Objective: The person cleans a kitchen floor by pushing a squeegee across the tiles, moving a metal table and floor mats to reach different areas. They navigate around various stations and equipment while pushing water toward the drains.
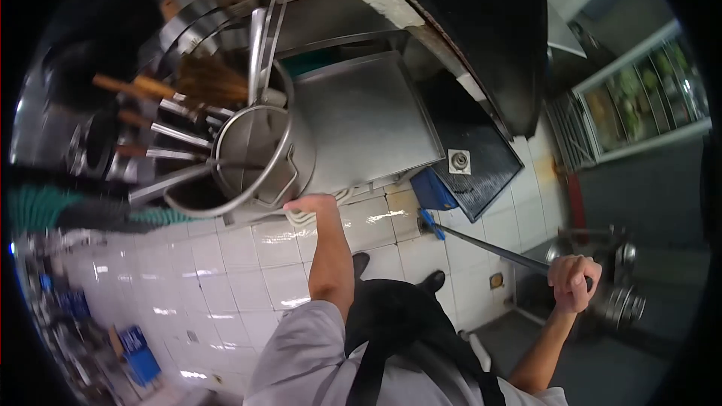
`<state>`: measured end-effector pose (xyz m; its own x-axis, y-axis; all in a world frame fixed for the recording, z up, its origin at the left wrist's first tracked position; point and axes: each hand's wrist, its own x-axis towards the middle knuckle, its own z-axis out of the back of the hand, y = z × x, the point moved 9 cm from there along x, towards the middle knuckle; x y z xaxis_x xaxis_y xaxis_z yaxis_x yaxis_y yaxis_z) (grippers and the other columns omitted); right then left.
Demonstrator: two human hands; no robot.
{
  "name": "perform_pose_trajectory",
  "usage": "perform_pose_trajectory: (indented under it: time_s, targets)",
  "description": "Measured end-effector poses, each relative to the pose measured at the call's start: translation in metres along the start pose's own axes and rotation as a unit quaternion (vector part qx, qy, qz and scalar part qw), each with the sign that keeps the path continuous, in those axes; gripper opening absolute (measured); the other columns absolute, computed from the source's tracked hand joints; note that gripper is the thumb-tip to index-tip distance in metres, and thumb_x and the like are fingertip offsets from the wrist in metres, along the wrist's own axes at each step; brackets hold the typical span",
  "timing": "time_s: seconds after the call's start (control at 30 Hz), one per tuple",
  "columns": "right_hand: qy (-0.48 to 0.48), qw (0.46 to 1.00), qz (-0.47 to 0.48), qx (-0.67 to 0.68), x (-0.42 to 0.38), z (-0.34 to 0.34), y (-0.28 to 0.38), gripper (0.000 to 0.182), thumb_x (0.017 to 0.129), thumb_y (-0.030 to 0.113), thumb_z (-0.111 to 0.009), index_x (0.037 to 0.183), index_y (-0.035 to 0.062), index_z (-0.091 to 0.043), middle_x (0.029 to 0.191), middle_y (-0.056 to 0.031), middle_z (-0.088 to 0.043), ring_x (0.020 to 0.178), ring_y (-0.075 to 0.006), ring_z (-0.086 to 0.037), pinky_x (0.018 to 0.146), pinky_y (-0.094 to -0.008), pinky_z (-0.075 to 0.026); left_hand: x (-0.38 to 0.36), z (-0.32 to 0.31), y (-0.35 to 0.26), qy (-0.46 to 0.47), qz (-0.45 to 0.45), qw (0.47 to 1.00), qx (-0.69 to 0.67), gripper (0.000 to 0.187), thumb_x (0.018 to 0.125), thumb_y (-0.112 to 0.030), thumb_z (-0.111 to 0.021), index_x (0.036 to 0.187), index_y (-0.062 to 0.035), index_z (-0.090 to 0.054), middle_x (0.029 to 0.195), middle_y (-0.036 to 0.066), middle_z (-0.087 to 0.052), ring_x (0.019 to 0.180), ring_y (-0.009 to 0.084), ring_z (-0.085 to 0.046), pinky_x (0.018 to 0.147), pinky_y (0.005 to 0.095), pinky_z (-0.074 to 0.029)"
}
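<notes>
My right hand (574, 283), closed into a fist, grips a long dark pole (492, 249). The pole slants down to a blue head (431, 224) low by the counter, over the tiled floor. My left hand (312, 203) lies at the counter's front edge with fingers stretched left, close under the handle of a big steel pot (303, 158). A folded white cloth (301, 217) hangs just below that hand. Several ladles and wooden-handled tools (180, 135) stand in the pot, with a round strainer (252, 139) on top.
A steel counter (361, 116) runs right of the pot, ending near a black ribbed tray (481, 173) and a blue bin (434, 189). A dark hood (481, 22) overhangs the far side. Glossy white tiles (248, 278) cover the floor. A glass-front fridge (639, 98) stands at right.
</notes>
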<state>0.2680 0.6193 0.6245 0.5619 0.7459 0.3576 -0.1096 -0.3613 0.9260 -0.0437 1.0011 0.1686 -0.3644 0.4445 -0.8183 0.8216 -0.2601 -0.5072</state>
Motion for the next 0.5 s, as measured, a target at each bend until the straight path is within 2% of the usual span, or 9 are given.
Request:
perform_pose_trajectory:
  time_s: [0.03,0.13,0.17,0.2,0.27,0.3,0.37,0.43,0.5]
  targets:
    - [-0.017,1.0,-0.007,-0.001,-0.004,-0.008,-0.002,0.035,0.091,0.016,-0.066,0.063,0.008,-0.046,0.049,-0.0005,-0.047,0.039,-0.0107,-0.04,0.041,-0.0282,-0.037,0.008,-0.001,0.001,-0.022,-0.01,0.999,-0.034,0.107,0.087,-0.087,-0.029,0.158,-0.0079,-0.029,0.167,0.01,-0.023,0.148,0.0262,-0.029,0.124,0.0364,-0.019]
    - [-0.053,0.997,-0.005,-0.054,-0.011,-0.028,-0.001,0.039,0.093,0.021,-0.065,0.063,0.0098,-0.044,0.048,0.002,-0.043,0.039,-0.0106,-0.039,0.041,-0.0282,-0.037,-0.021,-0.004,-0.008,-0.054,-0.013,0.998,-0.017,0.103,0.091,-0.083,-0.03,0.157,-0.0051,-0.03,0.165,0.009,-0.028,0.147,0.0262,-0.032,0.124,0.0361,-0.021]
    - [-0.068,0.996,-0.007,-0.054,-0.016,-0.029,-0.003,0.037,0.093,0.02,-0.065,0.063,0.0098,-0.044,0.048,0.002,-0.043,0.039,-0.0112,-0.039,0.041,-0.0284,-0.037,-0.013,-0.006,-0.008,-0.029,-0.032,0.998,-0.034,0.097,0.093,-0.079,-0.031,0.157,-0.0063,-0.032,0.165,0.007,-0.028,0.147,0.0267,-0.032,0.123,0.0375,-0.023]
    - [-0.067,0.996,0.003,-0.058,-0.018,-0.034,-0.001,0.036,0.092,0.02,-0.065,0.064,0.0097,-0.046,0.048,0.002,-0.043,0.039,-0.0111,-0.039,0.041,-0.0284,-0.037,0.004,0.0,-0.001,-0.045,-0.019,0.998,-0.035,0.095,0.092,-0.081,-0.033,0.155,-0.0087,-0.037,0.163,0.005,-0.032,0.145,0.0249,-0.034,0.121,0.039,-0.026]
    - [-0.108,0.993,-0.004,-0.055,-0.026,-0.042,-0.001,0.044,0.087,0.016,-0.067,0.056,0.0087,-0.038,0.045,-0.0017,-0.043,0.039,-0.0128,-0.039,0.04,-0.029,-0.035,0.056,0.01,0.015,-0.076,0.007,0.996,-0.038,0.093,0.089,-0.083,-0.036,0.15,-0.0135,-0.045,0.16,0.001,-0.04,0.141,0.0214,-0.038,0.118,0.042,-0.033]
    - [-0.106,0.992,-0.008,-0.068,-0.03,-0.047,0.0,0.044,0.088,0.017,-0.067,0.056,0.0089,-0.038,0.045,-0.0023,-0.044,0.038,-0.0131,-0.039,0.041,-0.029,-0.035,0.081,0.014,0.019,-0.083,0.0,0.996,-0.027,0.096,0.088,-0.084,-0.035,0.153,-0.0134,-0.041,0.162,0.0,-0.036,0.142,0.0215,-0.036,0.118,0.0459,-0.032]
    - [-0.105,0.991,-0.009,-0.077,-0.038,-0.051,0.001,0.044,0.088,0.018,-0.067,0.055,0.009,-0.038,0.046,-0.0027,-0.044,0.039,-0.0133,-0.039,0.041,-0.0288,-0.035,0.013,-0.002,-0.012,-0.106,-0.016,0.994,-0.003,0.095,0.092,-0.081,-0.034,0.152,-0.0068,-0.04,0.163,0.007,-0.033,0.144,0.0263,-0.035,0.12,0.045,-0.029]
    - [-0.105,0.992,-0.006,-0.077,-0.046,-0.048,0.001,0.045,0.088,0.019,-0.067,0.055,0.0093,-0.037,0.046,-0.0026,-0.044,0.039,-0.0135,-0.038,0.041,-0.0287,-0.034,-0.001,-0.009,-0.013,-0.104,-0.007,0.995,0.005,0.095,0.093,-0.079,-0.033,0.15,-0.0037,-0.043,0.161,0.011,-0.035,0.142,0.0295,-0.037,0.12,0.0453,-0.031]
    - [-0.115,0.99,-0.01,-0.083,-0.053,-0.048,0.003,0.044,0.088,0.019,-0.067,0.055,0.0094,-0.038,0.046,-0.0026,-0.044,0.04,-0.0137,-0.038,0.041,-0.029,-0.033,0.031,-0.012,-0.01,-0.086,0.021,0.996,0.013,0.096,0.091,-0.081,-0.033,0.146,-0.0036,-0.049,0.158,0.011,-0.041,0.138,0.0312,-0.042,0.116,0.0466,-0.036]
